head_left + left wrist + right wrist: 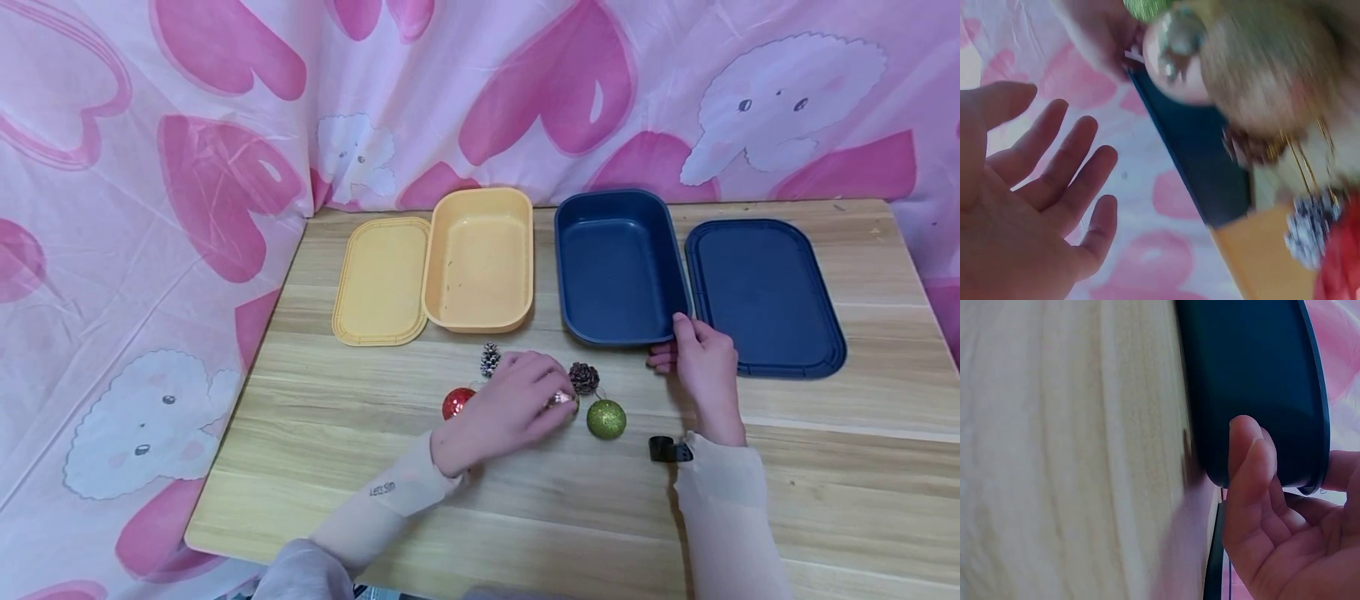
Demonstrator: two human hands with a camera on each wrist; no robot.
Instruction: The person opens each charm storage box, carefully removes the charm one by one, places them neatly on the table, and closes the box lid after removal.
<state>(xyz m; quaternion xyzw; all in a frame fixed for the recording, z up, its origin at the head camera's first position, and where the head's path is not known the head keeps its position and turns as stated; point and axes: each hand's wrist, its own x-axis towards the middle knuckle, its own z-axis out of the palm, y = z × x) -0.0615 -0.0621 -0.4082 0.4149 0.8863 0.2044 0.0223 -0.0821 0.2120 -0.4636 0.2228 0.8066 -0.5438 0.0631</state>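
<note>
My left hand point(510, 408) hovers over a group of ornaments, its fingers spread and loosely bent in the left wrist view, holding nothing. Under and around it are a red ball point(457, 403), a frosted pine cone point(490, 359), a brown pine cone point(583, 378) and a green glitter ball point(606, 419). A shiny pink ball point(1175, 59) and a gold glitter ball point(1269, 69) show in the left wrist view. My right hand point(705, 375) grips the near right corner of a navy box point(622, 267), thumb at the rim, fingers against the outer wall.
A yellow box point(480, 258) stands left of the navy one, with a yellow lid point(384, 282) beside it. A navy lid point(765, 296) lies at the right. Behind the wooden table point(300, 450) hangs a pink curtain point(420, 108).
</note>
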